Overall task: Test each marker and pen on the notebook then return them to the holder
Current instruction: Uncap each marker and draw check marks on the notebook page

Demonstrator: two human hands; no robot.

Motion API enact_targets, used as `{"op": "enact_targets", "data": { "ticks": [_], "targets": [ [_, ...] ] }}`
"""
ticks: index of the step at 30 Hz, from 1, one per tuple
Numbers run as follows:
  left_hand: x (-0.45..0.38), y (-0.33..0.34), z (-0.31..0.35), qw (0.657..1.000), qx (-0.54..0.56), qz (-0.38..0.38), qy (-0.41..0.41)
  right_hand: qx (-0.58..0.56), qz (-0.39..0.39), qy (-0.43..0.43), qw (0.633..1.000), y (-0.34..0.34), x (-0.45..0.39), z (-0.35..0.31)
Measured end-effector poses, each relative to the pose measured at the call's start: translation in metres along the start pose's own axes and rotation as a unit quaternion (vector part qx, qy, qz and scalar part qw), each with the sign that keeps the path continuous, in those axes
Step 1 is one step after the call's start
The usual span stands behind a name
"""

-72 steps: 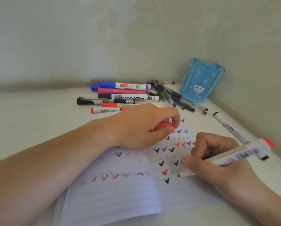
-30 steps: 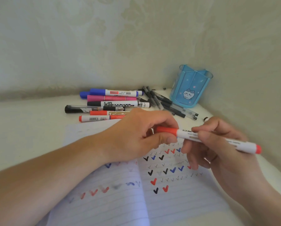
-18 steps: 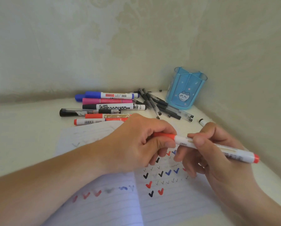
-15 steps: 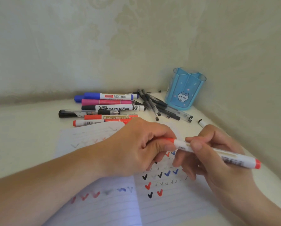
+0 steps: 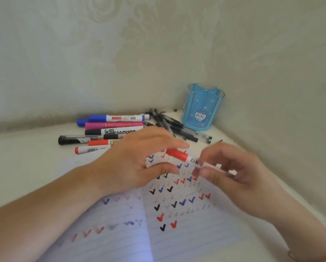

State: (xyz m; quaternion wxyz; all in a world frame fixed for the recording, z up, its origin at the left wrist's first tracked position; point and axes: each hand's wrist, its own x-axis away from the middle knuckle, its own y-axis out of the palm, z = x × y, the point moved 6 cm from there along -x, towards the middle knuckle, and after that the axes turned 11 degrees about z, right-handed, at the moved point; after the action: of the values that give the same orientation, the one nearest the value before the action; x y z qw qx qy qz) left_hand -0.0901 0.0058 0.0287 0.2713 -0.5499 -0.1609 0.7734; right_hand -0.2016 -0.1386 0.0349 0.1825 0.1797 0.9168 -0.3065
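A white marker with a red cap (image 5: 178, 155) hovers over the open lined notebook (image 5: 188, 235), whose pages carry black, red and blue ticks. My right hand (image 5: 234, 176) pinches the marker's white barrel just right of the cap; hand and barrel are blurred. My left hand (image 5: 137, 163) is spread around the cap, the index finger stretched out just above it and the thumb below it, apart from it. The blue translucent holder (image 5: 203, 108) with a cat picture stands in the corner and looks empty.
Several markers (image 5: 111, 127) in blue, pink, black and red lie side by side behind the notebook. A bunch of thin black pens (image 5: 179, 127) lies in front of the holder. Walls close off the back and right side of the white surface.
My left hand, which gripped the red cap against the marker's end, has opened its fingers. The cap now sits on the marker, and my right hand holds the barrel closer to the cap.
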Motion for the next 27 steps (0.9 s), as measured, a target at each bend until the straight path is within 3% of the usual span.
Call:
{"op": "enact_targets", "data": {
  "ticks": [3,5,8,12,18,25,27],
  "targets": [
    [0.004,-0.007,-0.03,0.99,-0.111,0.014,-0.088,0.094,0.117,0.081,0.985,-0.033,-0.011,0.037],
    [0.005,-0.018,-0.05,0.97,-0.19,0.042,-0.146,0.231,0.199,0.147,0.941,-0.065,-0.012,0.061],
    [0.007,-0.023,-0.065,0.942,-0.266,0.036,-0.199,0.358,0.159,0.202,0.897,-0.071,-0.008,0.088],
    [0.012,-0.018,-0.07,0.935,-0.277,-0.017,-0.22,0.379,0.118,0.201,0.895,-0.06,-0.01,0.09],
    [0.01,-0.023,-0.071,0.928,-0.285,-0.019,-0.238,0.437,0.114,0.174,0.875,-0.053,-0.01,0.082],
    [0.01,-0.028,-0.071,0.921,-0.306,-0.032,-0.24,0.57,0.127,0.193,0.788,-0.072,-0.003,0.084],
    [0.008,-0.032,-0.07,0.918,-0.313,-0.041,-0.241,0.564,0.132,0.208,0.788,-0.071,-0.004,0.087]
  ]
}}
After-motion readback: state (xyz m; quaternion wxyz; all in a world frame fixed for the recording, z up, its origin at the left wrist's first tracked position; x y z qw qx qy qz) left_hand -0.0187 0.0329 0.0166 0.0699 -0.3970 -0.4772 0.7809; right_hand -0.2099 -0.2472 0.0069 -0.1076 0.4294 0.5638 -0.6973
